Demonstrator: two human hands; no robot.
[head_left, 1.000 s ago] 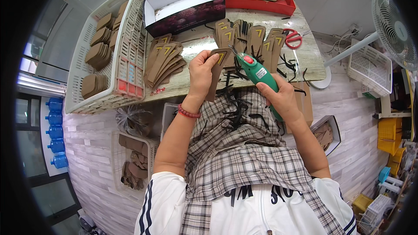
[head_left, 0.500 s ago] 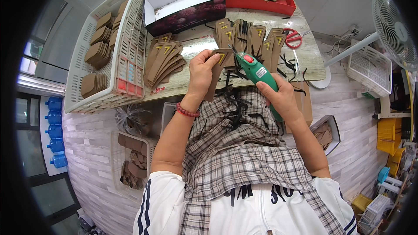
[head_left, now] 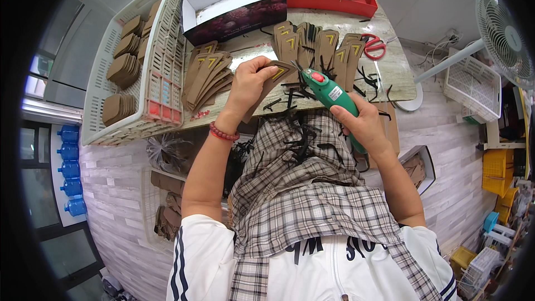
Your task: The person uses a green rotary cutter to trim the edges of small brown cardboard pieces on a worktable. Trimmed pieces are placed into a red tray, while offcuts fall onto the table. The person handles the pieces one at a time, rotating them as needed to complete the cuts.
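My left hand (head_left: pixel 249 85) pinches a flat brown fabric strip (head_left: pixel 268 88) with a yellow angled mark near its upper end. My right hand (head_left: pixel 366 125) is wrapped round green electric scissors (head_left: pixel 333 93) with a red button. Their dark tip lies close to the strip's marked corner; whether they touch I cannot tell. Behind the tool, similar brown strips (head_left: pixel 290 44) stand in overlapping bunches, some with black ends. Another fanned pile of strips (head_left: pixel 207 75) lies left of my left hand. Black scraps (head_left: pixel 301 142) are scattered over my checked apron (head_left: pixel 312 200) and the table edge.
Red-handled scissors (head_left: pixel 374 48) lie on the table (head_left: pixel 398 72) at right. At the back are a dark open box (head_left: pixel 239 25) and a red tray (head_left: pixel 334 3) of strips. A white crate (head_left: pixel 161 100) of brown pieces stands left, a fan (head_left: pixel 504 36) right.
My left hand has shifted slightly left and up, tilting the brown strip so its marked end points more to the right. The electric scissors have barely moved.
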